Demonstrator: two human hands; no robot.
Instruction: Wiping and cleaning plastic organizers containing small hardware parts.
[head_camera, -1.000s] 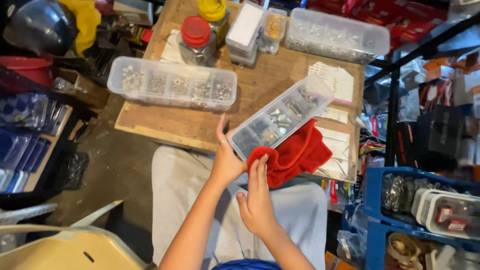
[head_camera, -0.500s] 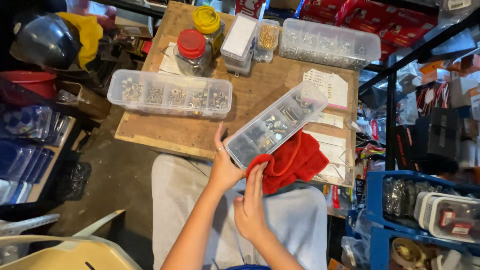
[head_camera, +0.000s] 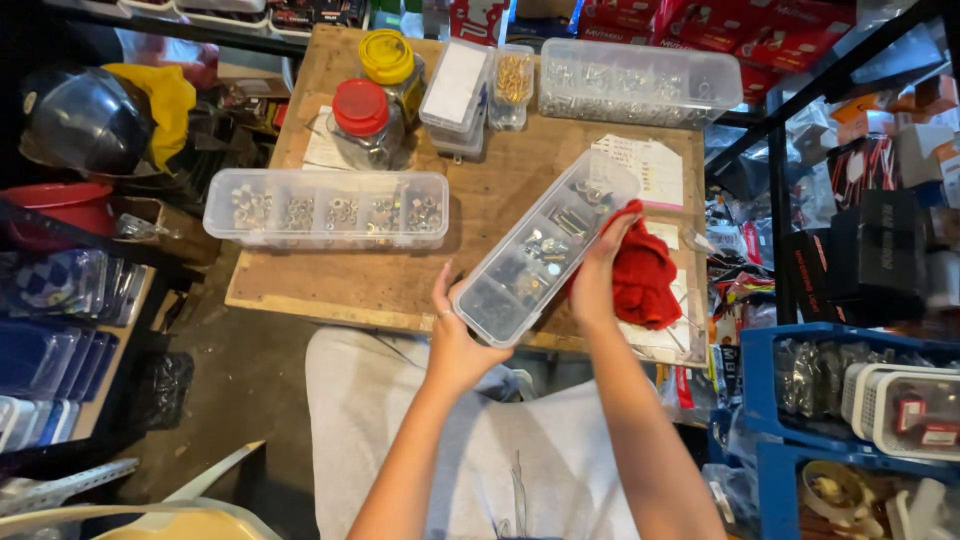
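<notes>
A long clear plastic organiser box (head_camera: 545, 248) with small metal parts in its compartments lies slanted over the near right part of the wooden counter (head_camera: 400, 285), its near end past the counter's front edge and its far end pointing away to the right; the left hand (head_camera: 458, 335) cups that near end, thumb up along the left wall and fingers (head_camera: 447, 290) closed around the box corner; the right hand (head_camera: 598, 275) presses against the box's right long side, its fingers (head_camera: 618, 232) wrapped on a red cloth (head_camera: 645, 275) that sits bunched between the hand and the counter's right edge, touching the box; beneath the cloth and box lie white printed paper sheets (head_camera: 650, 170); left of the held box, well apart from it, a second long clear box (head_camera: 325, 208) of nuts and washers lies crosswise on the counter; behind that stand a jar with a red lid (head_camera: 362, 122) and, just beyond it, a jar with a yellow lid (head_camera: 388, 62); beside them are a stack of small clear cases (head_camera: 455, 95) and a small clear tub of brass-coloured pieces (head_camera: 513, 82); along the far right edge rests a larger clear lidded container (head_camera: 640, 82) full of hardware; off the counter to the left sit a dark helmet (head_camera: 85, 120) and a red basin (head_camera: 60, 205); to the right stands a blue crate rack (head_camera: 770, 400).
</notes>
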